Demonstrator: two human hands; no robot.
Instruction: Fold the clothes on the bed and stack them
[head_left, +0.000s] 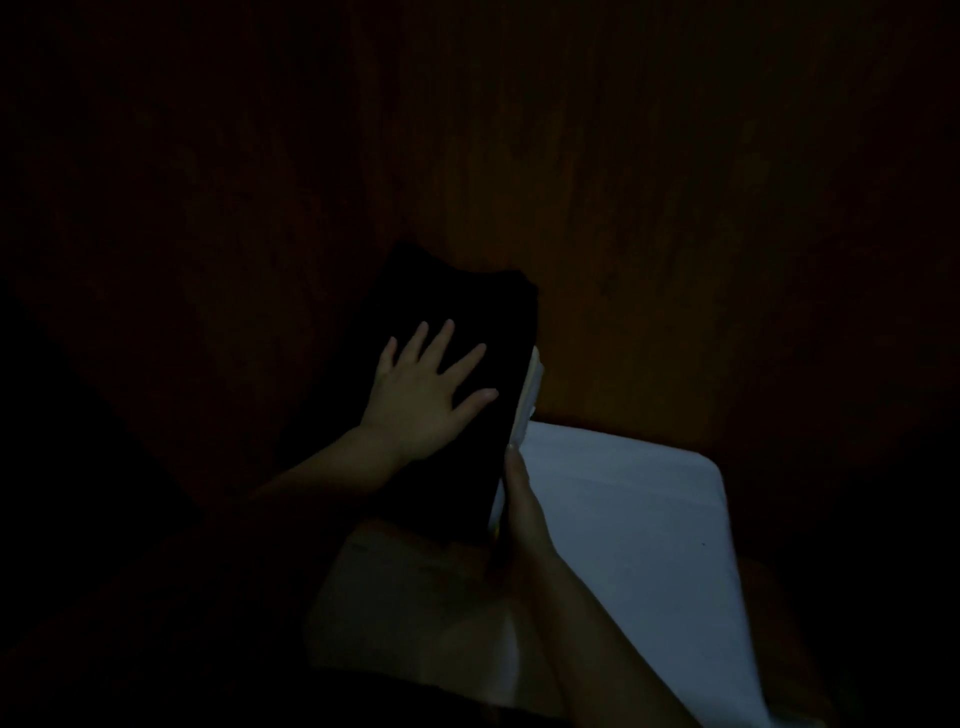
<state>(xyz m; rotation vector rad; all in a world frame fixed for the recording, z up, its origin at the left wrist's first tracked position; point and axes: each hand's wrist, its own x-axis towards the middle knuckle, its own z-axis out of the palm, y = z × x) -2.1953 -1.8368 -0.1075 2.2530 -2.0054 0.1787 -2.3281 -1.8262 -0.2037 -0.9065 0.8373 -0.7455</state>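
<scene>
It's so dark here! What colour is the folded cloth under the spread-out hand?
The folded cloth is black, seen in the dim head view, under the left hand.

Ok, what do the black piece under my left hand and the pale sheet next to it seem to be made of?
Black piece: soft matte cloth, judging by its rounded folded edge and lack of shine; too dark to see the weave. Pale sheet: thin, smooth, matte fabric, perhaps cotton, with faint creases.

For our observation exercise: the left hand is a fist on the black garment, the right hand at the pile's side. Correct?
No: the head view shows the left hand lying flat, fingers spread, on the black garment; right hand as stated.
</scene>
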